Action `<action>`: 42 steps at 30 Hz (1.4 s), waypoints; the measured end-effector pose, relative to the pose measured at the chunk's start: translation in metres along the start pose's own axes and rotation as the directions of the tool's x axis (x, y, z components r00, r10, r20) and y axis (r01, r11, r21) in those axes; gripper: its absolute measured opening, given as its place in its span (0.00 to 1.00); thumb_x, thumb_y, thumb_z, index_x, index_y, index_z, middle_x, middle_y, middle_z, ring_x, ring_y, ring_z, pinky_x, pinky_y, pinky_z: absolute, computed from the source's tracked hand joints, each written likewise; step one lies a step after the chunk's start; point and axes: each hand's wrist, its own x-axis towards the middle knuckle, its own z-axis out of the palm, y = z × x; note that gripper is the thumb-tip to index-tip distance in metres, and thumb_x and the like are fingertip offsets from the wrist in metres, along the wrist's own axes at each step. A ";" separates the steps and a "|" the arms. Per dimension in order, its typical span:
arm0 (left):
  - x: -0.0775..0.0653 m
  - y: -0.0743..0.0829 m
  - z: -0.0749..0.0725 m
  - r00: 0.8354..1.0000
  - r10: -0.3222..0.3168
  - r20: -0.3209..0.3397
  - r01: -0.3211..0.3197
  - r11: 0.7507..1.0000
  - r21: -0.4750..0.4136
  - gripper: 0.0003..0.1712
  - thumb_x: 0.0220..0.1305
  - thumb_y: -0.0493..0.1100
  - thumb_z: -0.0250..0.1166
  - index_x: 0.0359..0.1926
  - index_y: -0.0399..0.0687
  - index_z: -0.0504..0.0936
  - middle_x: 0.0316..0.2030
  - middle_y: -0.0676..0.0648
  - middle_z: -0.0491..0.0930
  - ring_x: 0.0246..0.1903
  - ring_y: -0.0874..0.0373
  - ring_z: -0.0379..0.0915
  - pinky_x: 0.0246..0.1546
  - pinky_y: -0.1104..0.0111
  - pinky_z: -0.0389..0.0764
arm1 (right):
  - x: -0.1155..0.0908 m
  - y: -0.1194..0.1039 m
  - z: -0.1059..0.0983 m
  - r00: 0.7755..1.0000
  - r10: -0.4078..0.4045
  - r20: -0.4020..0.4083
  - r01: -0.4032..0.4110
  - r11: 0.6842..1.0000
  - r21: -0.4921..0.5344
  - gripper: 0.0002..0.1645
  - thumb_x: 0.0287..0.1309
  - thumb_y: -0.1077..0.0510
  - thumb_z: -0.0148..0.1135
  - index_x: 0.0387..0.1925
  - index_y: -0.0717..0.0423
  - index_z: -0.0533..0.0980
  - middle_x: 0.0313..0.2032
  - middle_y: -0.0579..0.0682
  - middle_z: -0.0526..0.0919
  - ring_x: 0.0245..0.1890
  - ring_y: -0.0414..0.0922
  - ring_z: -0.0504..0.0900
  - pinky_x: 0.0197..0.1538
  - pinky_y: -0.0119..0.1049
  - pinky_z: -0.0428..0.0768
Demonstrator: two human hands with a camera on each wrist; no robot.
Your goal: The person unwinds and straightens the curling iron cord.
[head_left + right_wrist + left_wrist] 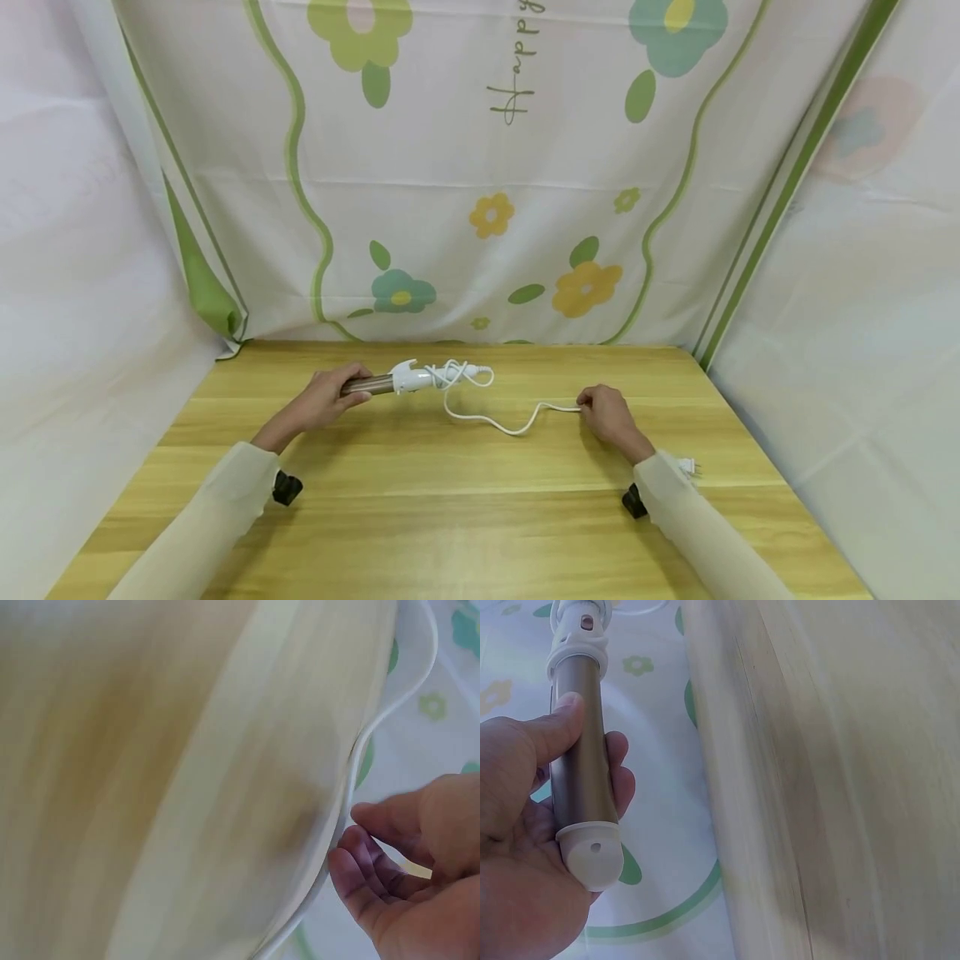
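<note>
A bronze-and-white cylindrical wand [407, 381] is at the far left of the pale striped wooden surface [465, 517], gripped around its bronze barrel by the left hand [330, 396]. A thin white cord [480, 417] loops around its white end and runs right, where the right hand [609, 414] pinches it. Nearer, beside the right sleeve [693, 517], is a white two-pronged plug [687, 465]. Flowered white cloth [450, 150] hangs beyond.

Cream fabric sleeve [202, 525] at lower left, matching cream sleeve [705, 529] at lower right, small black wrist block [287, 488], similar black block [634, 502] opposite
</note>
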 end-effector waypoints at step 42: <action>0.002 0.006 -0.006 0.998 0.033 0.046 -0.030 0.997 -0.073 0.12 0.69 0.45 0.62 0.51 0.50 0.77 0.39 0.53 0.83 0.31 0.65 0.72 0.40 0.64 0.66 | 0.004 -0.132 0.063 0.908 -0.329 0.260 0.166 0.851 0.497 0.11 0.67 0.57 0.61 0.41 0.58 0.86 0.37 0.51 0.88 0.32 0.35 0.77 0.36 0.27 0.75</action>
